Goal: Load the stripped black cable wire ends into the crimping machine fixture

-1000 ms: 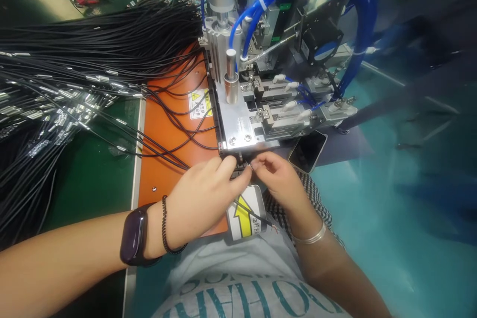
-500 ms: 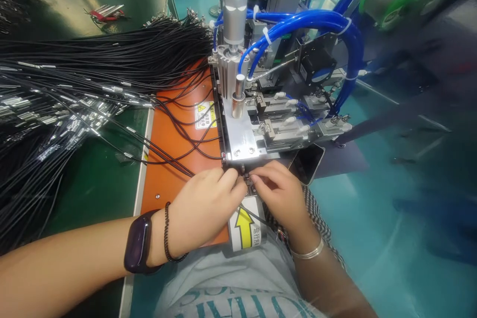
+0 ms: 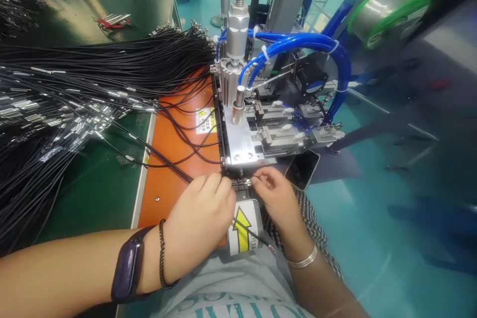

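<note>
My left hand [image 3: 204, 213] is closed, knuckles up, around black cables [image 3: 173, 166] that run in from the pile at the left. Below its fingers a black cable end [image 3: 255, 236] sticks out over the yellow-arrow label [image 3: 242, 226], with thin wire at its tip. Thumb and forefinger of my right hand [image 3: 278, 196] are pinched at a small metal fixture [image 3: 244, 182] at the front of the bench machine [image 3: 238, 141]. A small shiny piece shows at those fingertips; its kind is too small to tell.
A large heap of black cables with metal ends [image 3: 93, 104] covers the green table at left. The orange plate [image 3: 167, 203] lies under several cables. Blue air hoses [image 3: 309, 42] arch over the machine. A phone [image 3: 301, 169] lies right of it. Behind stands a green-rimmed spool [image 3: 387, 15].
My left hand has drawn back slightly left and down from the fixture, and more cable end now shows below it. My right fingers remain at the fixture. The camera view has shifted slightly.
</note>
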